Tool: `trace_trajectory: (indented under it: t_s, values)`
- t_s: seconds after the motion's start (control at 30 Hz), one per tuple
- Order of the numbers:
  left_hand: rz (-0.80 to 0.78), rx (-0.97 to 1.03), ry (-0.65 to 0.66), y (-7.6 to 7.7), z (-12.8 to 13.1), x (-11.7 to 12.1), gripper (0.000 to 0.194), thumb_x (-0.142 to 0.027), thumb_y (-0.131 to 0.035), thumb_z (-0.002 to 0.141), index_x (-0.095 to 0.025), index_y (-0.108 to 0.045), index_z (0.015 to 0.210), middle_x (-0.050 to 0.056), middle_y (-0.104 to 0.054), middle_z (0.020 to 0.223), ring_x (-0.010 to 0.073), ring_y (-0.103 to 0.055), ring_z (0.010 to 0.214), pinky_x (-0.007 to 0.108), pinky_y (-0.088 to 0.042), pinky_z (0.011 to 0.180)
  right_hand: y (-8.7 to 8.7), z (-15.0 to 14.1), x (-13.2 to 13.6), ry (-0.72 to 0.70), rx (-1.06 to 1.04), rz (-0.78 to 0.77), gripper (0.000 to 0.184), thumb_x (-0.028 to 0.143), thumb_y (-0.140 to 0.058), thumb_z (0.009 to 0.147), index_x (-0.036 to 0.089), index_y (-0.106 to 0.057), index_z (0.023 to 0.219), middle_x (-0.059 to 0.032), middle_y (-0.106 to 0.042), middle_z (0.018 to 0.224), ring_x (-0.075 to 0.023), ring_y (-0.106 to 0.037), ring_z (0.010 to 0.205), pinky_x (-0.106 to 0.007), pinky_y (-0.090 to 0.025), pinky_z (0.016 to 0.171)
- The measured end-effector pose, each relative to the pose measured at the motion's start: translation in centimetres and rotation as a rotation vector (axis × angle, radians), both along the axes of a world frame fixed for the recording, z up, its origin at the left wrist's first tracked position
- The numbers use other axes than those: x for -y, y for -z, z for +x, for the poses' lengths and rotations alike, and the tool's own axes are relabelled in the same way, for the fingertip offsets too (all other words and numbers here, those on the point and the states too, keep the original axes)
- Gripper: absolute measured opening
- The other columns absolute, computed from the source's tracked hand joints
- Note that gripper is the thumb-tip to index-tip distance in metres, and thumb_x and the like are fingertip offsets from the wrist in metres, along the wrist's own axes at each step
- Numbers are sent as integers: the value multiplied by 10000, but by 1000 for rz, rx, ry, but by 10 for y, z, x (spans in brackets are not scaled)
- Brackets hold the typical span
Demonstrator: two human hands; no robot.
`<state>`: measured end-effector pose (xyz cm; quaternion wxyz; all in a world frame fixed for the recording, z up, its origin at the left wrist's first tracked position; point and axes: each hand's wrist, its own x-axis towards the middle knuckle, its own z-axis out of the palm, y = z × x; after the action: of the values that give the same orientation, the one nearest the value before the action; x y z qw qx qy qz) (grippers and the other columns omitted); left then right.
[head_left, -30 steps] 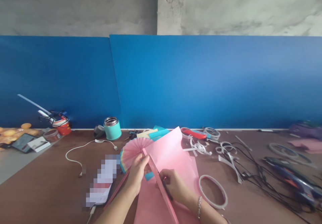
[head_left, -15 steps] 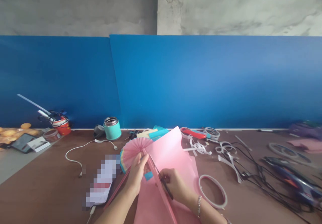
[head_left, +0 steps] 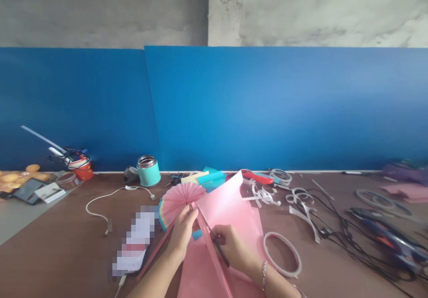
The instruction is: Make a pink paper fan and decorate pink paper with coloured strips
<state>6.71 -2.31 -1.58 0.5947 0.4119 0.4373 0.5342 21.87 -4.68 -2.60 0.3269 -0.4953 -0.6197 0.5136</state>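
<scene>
My left hand [head_left: 183,226] pinches the top end of a folded pink paper strip [head_left: 211,249] between thumb and fingers. My right hand [head_left: 230,246] is closed around the dark handles of a pair of scissors [head_left: 220,248], whose blades point up and left along the strip's right edge. A large pink paper sheet [head_left: 222,200] spreads behind and beneath both hands, its upper corner lifted. Just beyond my left hand rests a pleated pink paper fan [head_left: 182,194] with a blue and yellow rim. A little blue paper shows between the hands.
A phone [head_left: 135,242], its screen blurred, lies left of my left arm. A turquoise flask [head_left: 148,171] stands at the back by the blue partition [head_left: 267,106]. Right of my hand are a roll of tape [head_left: 282,273], curled white strips [head_left: 264,195] and black cables [head_left: 347,235].
The pink sheet's raised corner has shifted slightly right and down. Both hands keep nearly the same place and grip, with the scissors still at the strip's edge.
</scene>
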Motion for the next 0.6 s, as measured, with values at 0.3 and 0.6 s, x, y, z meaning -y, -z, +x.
trace_trajectory:
  t_s: [0.3,0.6]
  values:
    - [44,-15,53,-5,4,2,254,-403,-658,690,-181,-623,809,16,-690,774,218,-647,775,282,-492,714,5,1,-2,-28,-76,0,107,107,-457,579,169,-539,610,94,-443,387,-57,-384,328,-163,-245,336]
    - [42,-38,76,-3,4,4,260,-406,-652,689,-177,-632,810,3,-674,726,201,-638,731,281,-485,696,3,-1,-2,0,-99,-9,86,104,-464,578,183,-499,584,94,-423,398,-56,-357,344,-176,-241,341]
